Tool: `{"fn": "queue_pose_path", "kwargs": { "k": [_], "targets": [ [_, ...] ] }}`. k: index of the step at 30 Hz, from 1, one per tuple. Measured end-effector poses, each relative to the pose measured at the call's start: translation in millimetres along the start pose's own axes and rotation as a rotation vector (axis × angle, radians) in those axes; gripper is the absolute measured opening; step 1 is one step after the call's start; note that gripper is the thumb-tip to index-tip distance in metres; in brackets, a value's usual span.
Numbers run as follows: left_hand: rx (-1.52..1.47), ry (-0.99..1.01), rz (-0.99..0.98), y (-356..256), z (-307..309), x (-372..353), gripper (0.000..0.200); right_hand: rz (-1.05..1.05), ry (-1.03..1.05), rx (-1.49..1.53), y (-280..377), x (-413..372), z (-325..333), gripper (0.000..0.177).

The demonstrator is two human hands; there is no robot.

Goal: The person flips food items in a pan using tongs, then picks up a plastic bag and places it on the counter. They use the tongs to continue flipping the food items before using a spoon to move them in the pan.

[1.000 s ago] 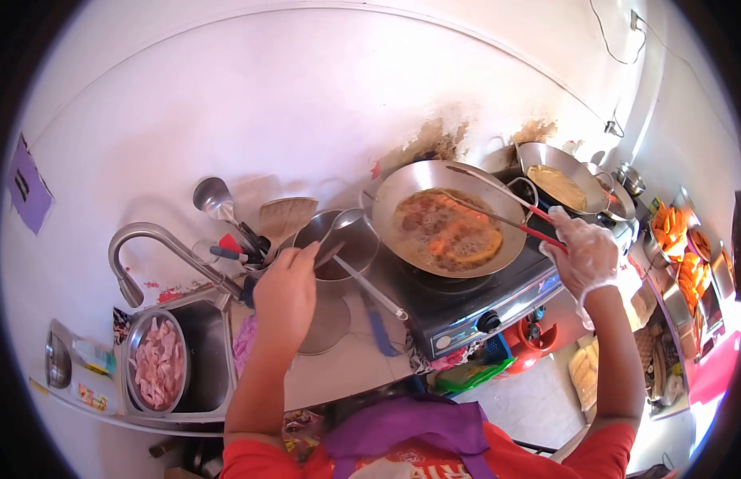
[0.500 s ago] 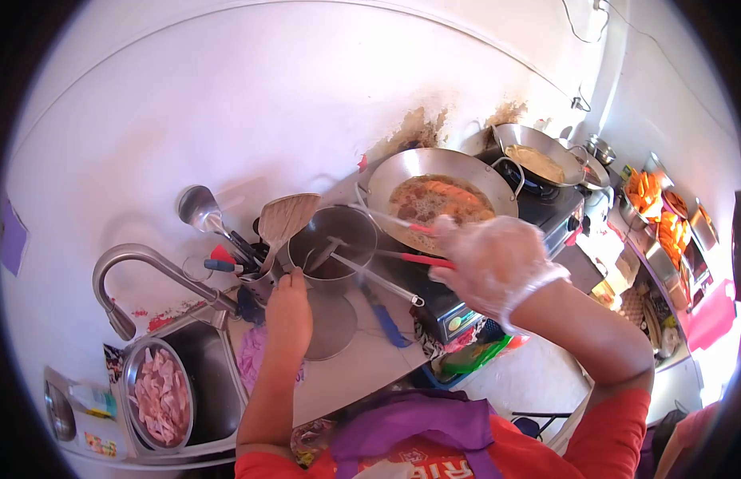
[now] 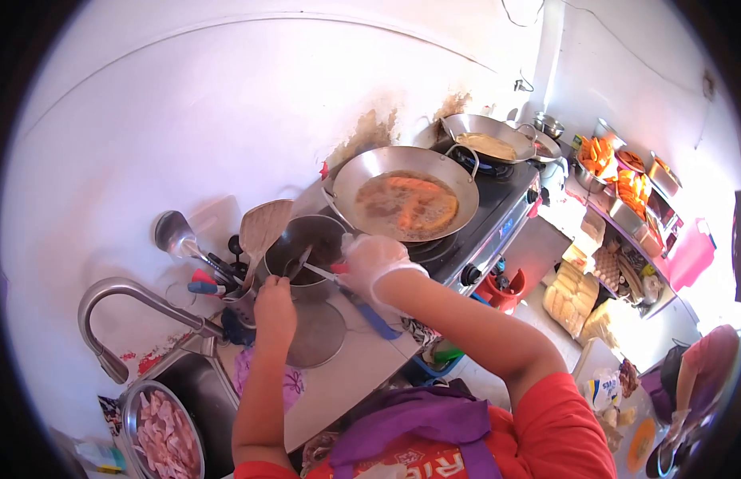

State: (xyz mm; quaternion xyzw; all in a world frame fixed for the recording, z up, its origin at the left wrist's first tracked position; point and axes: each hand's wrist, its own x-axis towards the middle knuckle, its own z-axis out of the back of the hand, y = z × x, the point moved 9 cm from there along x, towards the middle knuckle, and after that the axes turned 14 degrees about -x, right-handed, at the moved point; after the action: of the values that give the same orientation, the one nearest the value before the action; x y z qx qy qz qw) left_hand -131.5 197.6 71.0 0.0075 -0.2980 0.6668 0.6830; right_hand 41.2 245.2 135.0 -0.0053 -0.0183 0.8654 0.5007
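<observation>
My left hand (image 3: 275, 307) grips the near rim of a dark metal pot (image 3: 311, 239) that stands on the counter left of the stove. My right hand (image 3: 372, 263), in a clear plastic glove, holds red-handled metal tongs (image 3: 326, 272), and their tips reach over the pot's edge into it. A ladle handle leans inside the pot. Just right of the pot, a steel wok (image 3: 402, 199) on the burner holds bubbling oil with orange pieces of food frying in it.
A second wok (image 3: 486, 142) sits on the far burner. A holder with a ladle (image 3: 172, 234) and a wooden spatula (image 3: 264, 227) stands by the tap (image 3: 119, 299). A bowl of pink meat (image 3: 167, 435) is in the sink. Trays of orange food (image 3: 618, 180) and another person (image 3: 698, 371) are at the right.
My right hand has drawn the tongs out of the wok and swung left to the pot. My left hand has stayed at the pot's rim. The view has turned left.
</observation>
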Motion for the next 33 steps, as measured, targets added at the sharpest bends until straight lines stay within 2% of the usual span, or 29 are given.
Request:
{"fn": "queue_pose_path", "kwargs": {
  "k": [1,4,5,7,10,12,14,16,18,21,23,25,26,27,30,33],
  "targets": [
    [-0.026,-0.004,-0.002,3,0,1,0.026,-0.013,-0.034,0.02,1,-13,8,0.047],
    [-0.086,-0.001,-0.002,6,2,2,0.028,0.003,-0.39,0.028,-2,-49,33,0.046],
    [-0.094,0.011,0.003,3,6,1,0.028,0.007,-0.441,0.024,-5,-68,40,0.052],
    [-0.091,0.033,0.012,-1,13,1,0.028,0.074,-0.607,0.124,-15,-112,48,0.052],
    [-0.053,0.042,-0.002,2,20,1,0.027,0.119,-0.735,0.301,-36,-174,20,0.052],
    [-0.017,0.02,-0.054,4,23,0,0.028,0.004,-0.621,0.236,-59,-199,-49,0.051],
    [-0.004,0.009,-0.085,-7,33,-5,0.03,-0.304,-0.239,0.305,-82,-229,-119,0.049],
    [0.009,-0.005,-0.138,-27,45,-14,0.031,-0.449,-0.042,0.206,-106,-282,-228,0.047],
    [-0.176,-0.03,-0.309,-71,63,-24,0.029,-0.601,0.3,0.213,-106,-340,-285,0.038],
    [-0.45,-0.07,-0.494,-144,110,-47,0.024,-0.754,0.561,0.239,-98,-418,-347,0.036],
    [-0.436,-0.398,-0.717,-161,165,-92,0.024,-0.791,0.717,0.248,-94,-462,-405,0.036],
    [-0.984,-1.117,-1.22,-120,204,-151,0.03,-0.872,0.763,0.323,-91,-500,-459,0.037],
    [-1.005,-0.928,-1.402,-148,222,-156,0.031,-0.916,0.783,0.358,-89,-515,-474,0.038],
    [-1.027,-0.728,-1.576,-178,243,-164,0.038,-0.815,0.774,0.361,-71,-488,-405,0.041],
    [-1.168,-0.567,-1.575,-197,260,-161,0.035,-0.75,0.9,0.407,-60,-510,-470,0.04],
    [-1.203,-0.663,-1.552,-208,259,-160,0.034,-0.755,0.771,0.452,-64,-531,-509,0.039]
  ]
}}
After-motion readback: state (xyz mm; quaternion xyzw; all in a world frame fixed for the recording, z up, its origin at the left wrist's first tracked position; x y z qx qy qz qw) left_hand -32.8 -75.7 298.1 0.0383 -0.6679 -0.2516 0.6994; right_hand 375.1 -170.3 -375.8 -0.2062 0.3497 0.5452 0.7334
